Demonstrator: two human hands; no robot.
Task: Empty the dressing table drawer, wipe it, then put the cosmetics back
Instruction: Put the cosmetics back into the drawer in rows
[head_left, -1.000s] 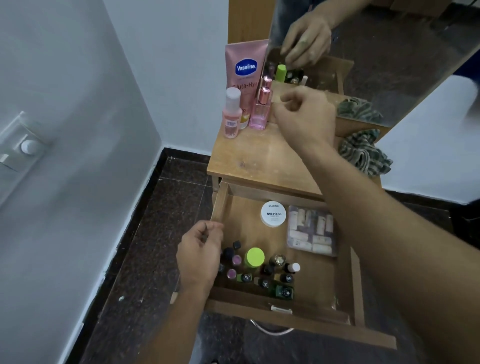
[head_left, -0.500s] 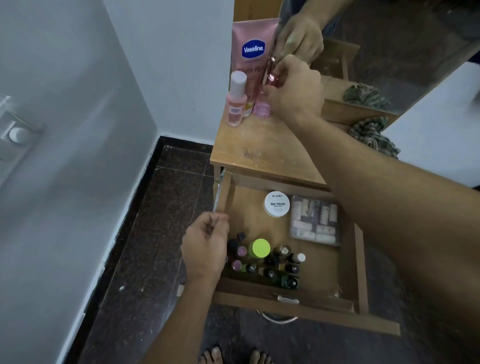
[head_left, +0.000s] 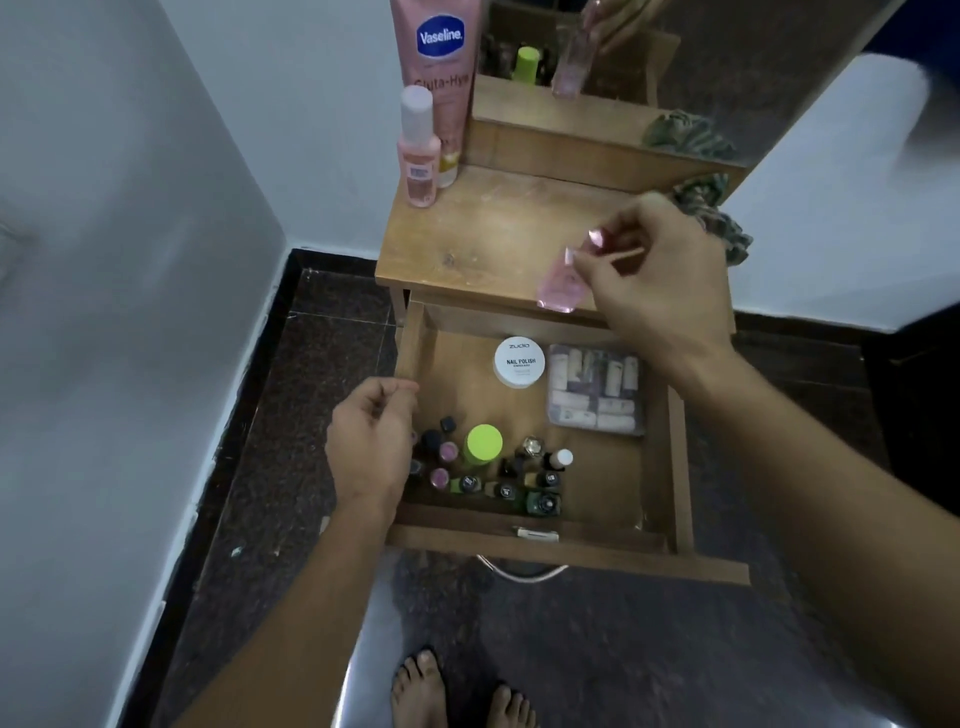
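Note:
The wooden drawer stands pulled open below the dressing table top. Inside lie a white nail polish remover jar, a clear pack of small tubes, a bottle with a lime green cap and several small nail polish bottles. My right hand pinches a pink spray bottle by its top, above the table's front edge. My left hand hovers at the drawer's left side with fingers curled, holding nothing I can see.
A pink Vaseline tube and a small pink bottle with a white cap stand at the table's back left. A checked cloth lies at the back right, under the mirror. Dark tiled floor and my bare feet are below.
My right hand lifted the pink spray bottle from beside the Vaseline tube and carried it toward the table's front edge. My left hand stayed at the drawer's left side.

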